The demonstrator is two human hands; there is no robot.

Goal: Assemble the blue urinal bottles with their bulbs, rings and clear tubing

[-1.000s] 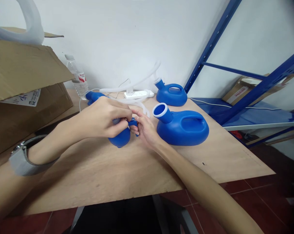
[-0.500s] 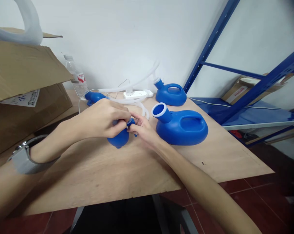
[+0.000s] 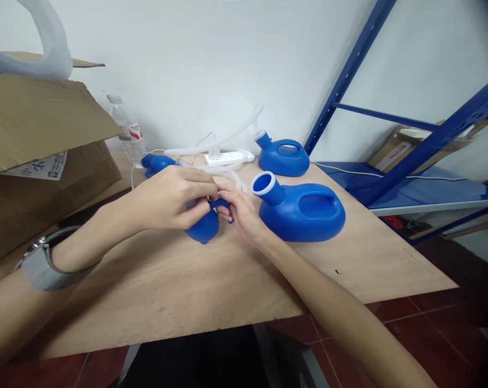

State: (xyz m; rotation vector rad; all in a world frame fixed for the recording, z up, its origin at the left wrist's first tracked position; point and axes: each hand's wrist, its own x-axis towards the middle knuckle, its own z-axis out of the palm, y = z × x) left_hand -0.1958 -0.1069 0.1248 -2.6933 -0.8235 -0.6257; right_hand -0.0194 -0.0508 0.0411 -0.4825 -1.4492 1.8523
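My left hand [image 3: 179, 198], with a watch on its wrist, is closed around a blue rounded piece [image 3: 203, 228] with a small nub at its lower end. My right hand [image 3: 244, 213] pinches a short blue strap [image 3: 218, 203] at the top of that piece, its fingertips meeting those of my left hand. Fingers hide much of the piece's upper part. Just right of my right hand stands a blue urinal bottle [image 3: 304, 218] with a side handle and a white-rimmed, uncovered spout.
Behind is a second blue urinal bottle [image 3: 284, 159] with a pale hose [image 3: 220, 140] at its spout. A blue piece [image 3: 159, 163], a power strip [image 3: 230, 157] and a water bottle [image 3: 126, 132] lie or stand near the wall. A cardboard box [image 3: 46, 118] is left, a blue shelf [image 3: 422, 183] right.
The blue rounded piece has turned and shifted slightly right in my hands. My right fingers have moved along the strap, which now shows more between both hands.
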